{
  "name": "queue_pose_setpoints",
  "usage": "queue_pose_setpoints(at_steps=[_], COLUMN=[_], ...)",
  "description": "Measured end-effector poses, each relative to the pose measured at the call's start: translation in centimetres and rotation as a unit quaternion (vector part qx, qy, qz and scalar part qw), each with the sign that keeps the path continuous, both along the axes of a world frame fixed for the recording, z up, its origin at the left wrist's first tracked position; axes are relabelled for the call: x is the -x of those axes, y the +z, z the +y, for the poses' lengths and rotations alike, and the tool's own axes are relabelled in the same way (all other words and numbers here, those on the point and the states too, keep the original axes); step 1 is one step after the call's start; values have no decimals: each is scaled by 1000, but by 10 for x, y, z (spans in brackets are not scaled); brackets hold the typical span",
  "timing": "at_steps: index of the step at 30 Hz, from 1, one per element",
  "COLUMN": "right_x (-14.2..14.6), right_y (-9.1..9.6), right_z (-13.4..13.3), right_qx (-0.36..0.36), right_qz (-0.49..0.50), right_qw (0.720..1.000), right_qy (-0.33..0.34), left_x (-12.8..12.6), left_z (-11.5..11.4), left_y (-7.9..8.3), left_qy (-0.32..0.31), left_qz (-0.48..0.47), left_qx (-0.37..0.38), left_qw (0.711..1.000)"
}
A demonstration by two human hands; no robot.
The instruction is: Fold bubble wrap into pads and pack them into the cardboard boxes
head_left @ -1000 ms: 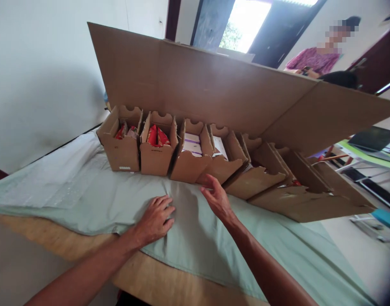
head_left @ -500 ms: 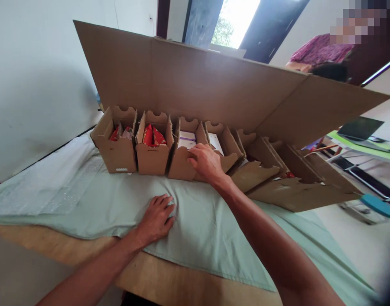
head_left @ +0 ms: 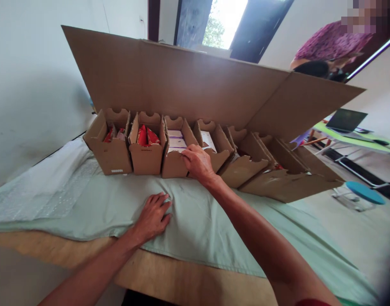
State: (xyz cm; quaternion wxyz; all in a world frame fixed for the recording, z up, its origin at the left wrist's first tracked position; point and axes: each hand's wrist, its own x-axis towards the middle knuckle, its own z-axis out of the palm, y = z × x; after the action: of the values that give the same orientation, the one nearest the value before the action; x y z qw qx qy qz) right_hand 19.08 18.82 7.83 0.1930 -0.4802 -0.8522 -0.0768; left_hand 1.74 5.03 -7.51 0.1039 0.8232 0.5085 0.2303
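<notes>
A row of open-topped cardboard bins stands on the green cloth (head_left: 214, 229). My right hand (head_left: 199, 165) has its fingers curled over the front rim of the third bin (head_left: 174, 166) from the left, near its right corner. White boxes with purple stripes (head_left: 176, 140) sit inside that bin. Beside it, the fourth bin (head_left: 222, 161) holds a white box (head_left: 209, 142). Red packets (head_left: 148, 136) fill part of the second bin (head_left: 146, 160). Palm down, my left hand (head_left: 153, 217) rests on the cloth in front of the bins, holding nothing, fingers apart.
Behind the bins rises a large cardboard panel (head_left: 195, 80). Bubble wrap (head_left: 44, 182) lies on the left of the table. To the right are a blue stool (head_left: 365, 192), a laptop (head_left: 347, 120) on a green table, and a person in a purple patterned top (head_left: 333, 40).
The view has shifted, so the bins appear farther left. My right hand stays at the third bin's rim, its fingers now more closed. The left hand remains on the cloth.
</notes>
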Motion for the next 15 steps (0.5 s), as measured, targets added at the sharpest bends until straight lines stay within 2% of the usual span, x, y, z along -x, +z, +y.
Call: queue_pose_setpoints(at_steps=[5, 8, 10, 12, 14, 15], right_x=[20, 21, 8, -17, -48, -62], right_y=[3, 6, 10, 15, 21, 24], right_z=[2, -3, -9, -17, -21, -21], right_qx=[4, 8, -18, -65, -92, -84], right_qz=[10, 18, 46, 98, 138, 133], right_qw=[1000, 1000, 999, 993, 986, 985], right_qy=[-12, -5, 12, 13, -33, -74], left_x=[2, 3, 3, 2, 2, 2], left_z=[1, 1, 1, 0, 0, 0], left_y=[-4, -7, -8, -8, -7, -7], left_qy=[-11, -6, -3, -7, -10, -10], left_qz=[4, 5, 1, -4, -6, -6], left_qx=[-15, -23, -26, -27, -27, -27], left_qw=[1000, 1000, 1000, 1000, 1000, 1000])
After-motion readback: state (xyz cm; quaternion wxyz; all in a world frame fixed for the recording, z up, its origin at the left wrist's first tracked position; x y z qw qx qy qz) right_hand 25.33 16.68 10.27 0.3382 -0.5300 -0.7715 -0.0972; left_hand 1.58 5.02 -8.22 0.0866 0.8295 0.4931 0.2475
